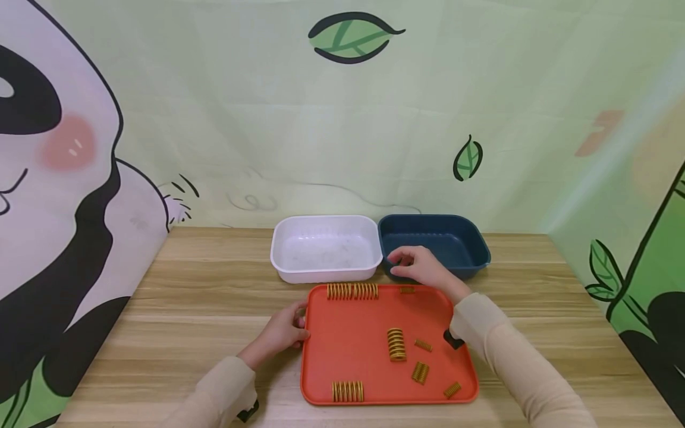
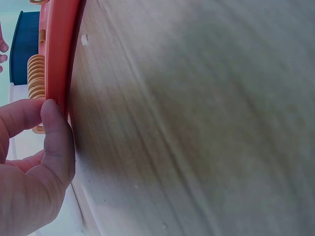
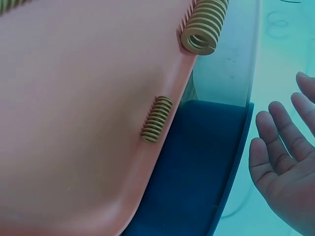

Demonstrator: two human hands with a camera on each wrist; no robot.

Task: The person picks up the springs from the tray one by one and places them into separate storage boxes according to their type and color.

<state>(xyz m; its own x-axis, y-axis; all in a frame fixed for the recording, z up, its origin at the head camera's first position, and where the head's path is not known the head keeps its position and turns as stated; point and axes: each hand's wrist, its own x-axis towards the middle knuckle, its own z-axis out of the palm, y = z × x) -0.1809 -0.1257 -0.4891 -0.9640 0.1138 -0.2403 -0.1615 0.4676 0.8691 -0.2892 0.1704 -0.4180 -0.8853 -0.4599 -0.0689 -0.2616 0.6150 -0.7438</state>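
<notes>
An orange-red tray [image 1: 348, 339] lies on the table, with several gold coil springs of different sizes on it. My left hand [image 1: 280, 327] pinches the tray's left rim between thumb and fingers. Over the tray's far edge and the near wall of the navy bin [image 1: 436, 229], my right hand [image 1: 420, 266] hovers with loosely bent fingers and nothing in them. Below it a small spring [image 3: 157, 119] lies along the far rim. Larger springs [image 1: 341, 291] line the far left edge. Another large spring [image 1: 396, 345] sits near the middle, and one [image 1: 348, 391] at the near left.
A white bin [image 1: 326, 276] stands behind the tray, side by side with the navy one. Smaller springs [image 1: 420, 373] lie scattered in the tray's right half. A printed cloth backdrop [image 1: 342, 131] rises behind the wooden table [image 1: 214, 285].
</notes>
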